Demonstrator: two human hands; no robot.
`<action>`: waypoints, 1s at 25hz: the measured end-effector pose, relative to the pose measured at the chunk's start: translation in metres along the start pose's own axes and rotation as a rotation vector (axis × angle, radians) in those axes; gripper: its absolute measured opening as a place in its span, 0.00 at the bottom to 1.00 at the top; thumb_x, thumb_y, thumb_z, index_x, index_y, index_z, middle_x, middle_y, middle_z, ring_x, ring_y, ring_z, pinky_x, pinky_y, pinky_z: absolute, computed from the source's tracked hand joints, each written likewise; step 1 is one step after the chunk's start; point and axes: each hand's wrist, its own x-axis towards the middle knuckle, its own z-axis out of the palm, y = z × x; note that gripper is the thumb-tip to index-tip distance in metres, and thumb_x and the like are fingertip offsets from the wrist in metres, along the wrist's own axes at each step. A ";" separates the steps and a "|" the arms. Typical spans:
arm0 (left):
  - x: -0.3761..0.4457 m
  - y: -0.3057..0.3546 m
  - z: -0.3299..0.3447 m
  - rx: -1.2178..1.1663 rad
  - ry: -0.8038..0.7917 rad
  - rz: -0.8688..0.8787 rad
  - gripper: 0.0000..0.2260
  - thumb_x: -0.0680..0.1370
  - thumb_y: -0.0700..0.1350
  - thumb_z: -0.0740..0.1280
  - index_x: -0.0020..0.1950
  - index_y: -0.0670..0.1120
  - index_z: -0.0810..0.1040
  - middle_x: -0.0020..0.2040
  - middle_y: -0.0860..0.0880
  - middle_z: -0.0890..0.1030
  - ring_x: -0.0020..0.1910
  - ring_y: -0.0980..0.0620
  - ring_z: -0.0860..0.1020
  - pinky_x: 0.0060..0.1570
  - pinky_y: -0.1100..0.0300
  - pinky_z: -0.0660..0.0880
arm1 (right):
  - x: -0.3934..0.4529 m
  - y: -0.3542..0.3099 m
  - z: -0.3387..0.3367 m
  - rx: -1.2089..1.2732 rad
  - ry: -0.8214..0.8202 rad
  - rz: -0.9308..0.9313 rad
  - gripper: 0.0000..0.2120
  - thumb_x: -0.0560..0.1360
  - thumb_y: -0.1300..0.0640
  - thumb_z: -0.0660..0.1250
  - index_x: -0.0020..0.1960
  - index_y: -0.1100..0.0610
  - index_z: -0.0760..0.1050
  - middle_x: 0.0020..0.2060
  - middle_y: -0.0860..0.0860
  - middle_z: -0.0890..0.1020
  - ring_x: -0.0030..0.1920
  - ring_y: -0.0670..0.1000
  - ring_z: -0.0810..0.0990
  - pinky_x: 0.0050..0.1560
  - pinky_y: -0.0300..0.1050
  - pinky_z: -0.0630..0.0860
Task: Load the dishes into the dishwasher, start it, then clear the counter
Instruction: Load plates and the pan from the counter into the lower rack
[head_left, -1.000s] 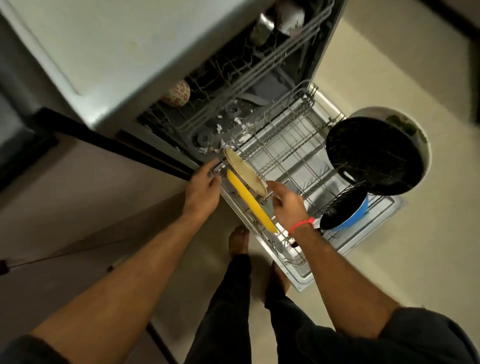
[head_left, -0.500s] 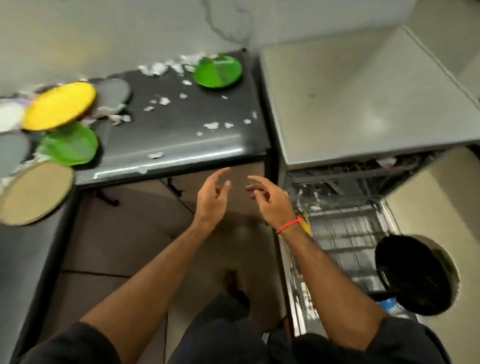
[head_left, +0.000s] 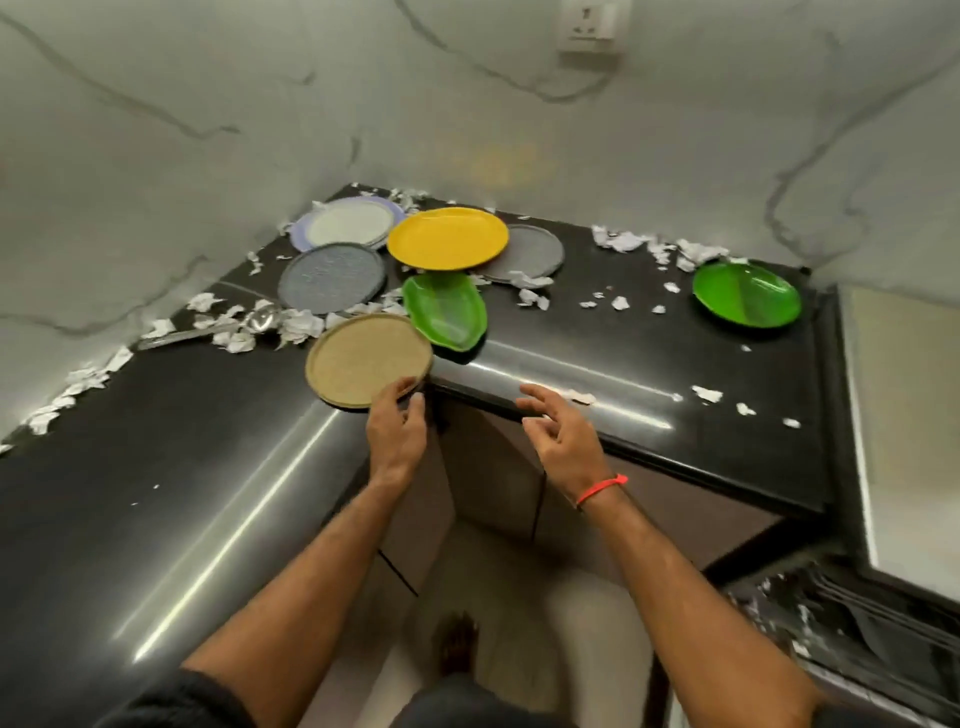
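Pinching the near rim of the tan plate (head_left: 366, 358) with my left hand (head_left: 397, 428), I have the thumb under its edge and the fingers curled on top. That plate sits at the inner corner of the black counter (head_left: 156, 467), its near edge overhanging the corner. My right hand (head_left: 558, 426) hovers just beside it over the counter's front edge, fingers spread and loosely bent, holding nothing; a red band (head_left: 602, 486) circles that wrist.

Just behind the tan plate lies a green leaf-shaped dish (head_left: 447, 312), touching or nearly touching its far rim. Beyond that a yellow plate (head_left: 447, 238) overlaps a grey plate (head_left: 535, 252) on its right. To the left sit a dark blue-grey plate (head_left: 332, 278) and, further back in the corner, a white plate with a lilac rim (head_left: 348, 223). A round green plate (head_left: 747, 293) rests well apart at the counter's right end, near the dishwasher (head_left: 904, 415). Torn paper scraps (head_left: 623, 241) litter the counter, and a metal spoon (head_left: 262, 319) lies among them left of the tan plate.
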 end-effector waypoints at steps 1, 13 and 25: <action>0.019 -0.013 -0.013 0.002 0.058 -0.079 0.17 0.75 0.58 0.64 0.64 0.59 0.76 0.63 0.46 0.77 0.56 0.49 0.80 0.55 0.41 0.81 | 0.015 -0.002 0.022 0.001 -0.045 0.006 0.22 0.79 0.66 0.63 0.66 0.45 0.72 0.59 0.50 0.81 0.50 0.43 0.82 0.57 0.39 0.76; 0.148 -0.064 -0.076 0.112 0.003 -0.655 0.21 0.77 0.52 0.70 0.64 0.41 0.75 0.47 0.44 0.83 0.32 0.49 0.85 0.26 0.54 0.81 | 0.118 -0.010 0.132 -0.170 -0.256 0.070 0.26 0.79 0.63 0.65 0.74 0.50 0.68 0.69 0.51 0.75 0.71 0.47 0.70 0.74 0.47 0.65; 0.076 0.093 -0.095 -0.369 -0.254 -0.298 0.10 0.82 0.41 0.62 0.63 0.47 0.68 0.50 0.43 0.77 0.34 0.43 0.84 0.35 0.46 0.83 | 0.057 0.001 0.061 -0.590 -0.187 -0.471 0.25 0.80 0.56 0.59 0.77 0.50 0.64 0.77 0.51 0.63 0.79 0.55 0.57 0.76 0.63 0.56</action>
